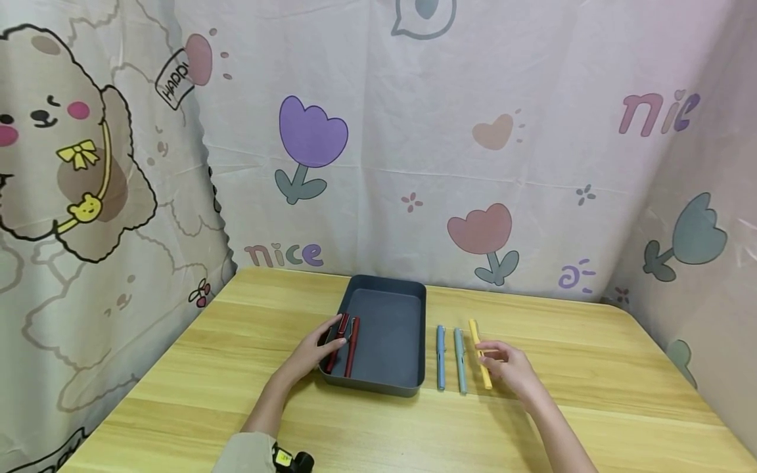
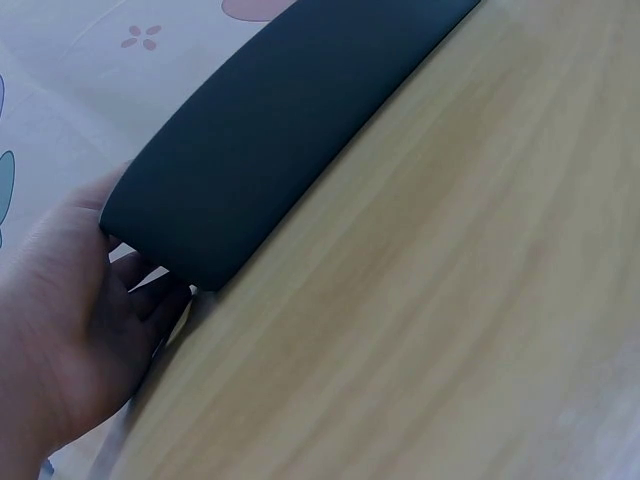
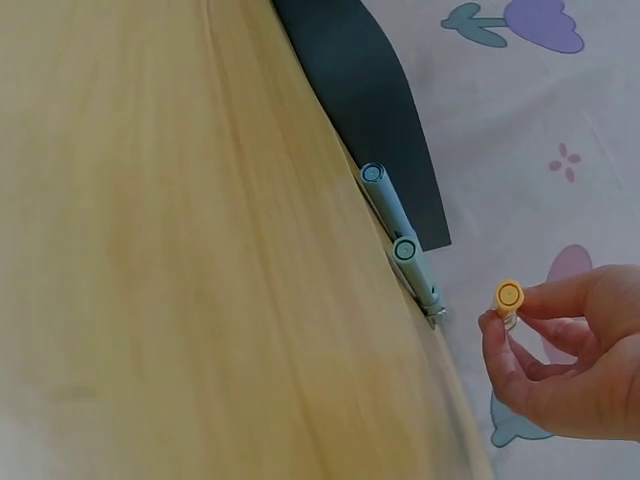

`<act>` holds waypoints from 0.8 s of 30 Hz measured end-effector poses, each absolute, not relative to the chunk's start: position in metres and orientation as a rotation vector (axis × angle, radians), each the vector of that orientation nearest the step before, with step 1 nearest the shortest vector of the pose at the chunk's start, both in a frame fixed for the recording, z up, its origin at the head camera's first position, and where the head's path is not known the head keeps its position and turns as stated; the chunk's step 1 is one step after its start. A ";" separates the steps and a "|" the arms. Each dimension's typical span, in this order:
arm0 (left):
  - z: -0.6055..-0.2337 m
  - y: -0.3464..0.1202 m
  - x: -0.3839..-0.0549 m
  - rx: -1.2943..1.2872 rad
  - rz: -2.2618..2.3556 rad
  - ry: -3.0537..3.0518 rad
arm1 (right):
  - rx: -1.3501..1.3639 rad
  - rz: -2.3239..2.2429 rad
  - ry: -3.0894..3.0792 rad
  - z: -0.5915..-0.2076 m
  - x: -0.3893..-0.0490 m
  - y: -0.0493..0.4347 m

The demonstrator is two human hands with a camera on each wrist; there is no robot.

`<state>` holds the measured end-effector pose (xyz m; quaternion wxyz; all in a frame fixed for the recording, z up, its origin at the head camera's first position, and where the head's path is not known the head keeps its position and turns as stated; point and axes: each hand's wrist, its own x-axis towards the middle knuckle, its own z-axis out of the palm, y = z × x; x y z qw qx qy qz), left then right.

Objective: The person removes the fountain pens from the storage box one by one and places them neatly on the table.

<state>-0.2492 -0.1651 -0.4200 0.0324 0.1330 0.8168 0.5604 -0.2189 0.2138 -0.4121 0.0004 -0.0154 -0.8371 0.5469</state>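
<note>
A dark grey rectangular tray lies on the table with two dark red pens, the inner one a red pen, along its left side. My left hand grips the tray's left wall, thumb over the rim beside the red pens; in the left wrist view the left hand is at the tray's end, some fingers hidden. To the tray's right, my right hand pinches a yellow pen between thumb and fingers. Seen end-on in the right wrist view is the yellow pen.
A blue pen and a pale green pen lie side by side between the tray and the yellow pen. The wooden table ends at a printed cloth behind, with cloth on both sides too.
</note>
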 end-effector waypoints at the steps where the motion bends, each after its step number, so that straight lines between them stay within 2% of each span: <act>1: -0.420 -0.165 -0.249 0.411 1.728 2.511 | -0.048 1.715 -2.631 -0.413 -0.219 0.215; 24: -0.419 -0.165 -0.251 0.407 1.736 2.475 | -0.116 1.741 -2.639 -0.430 -0.222 0.223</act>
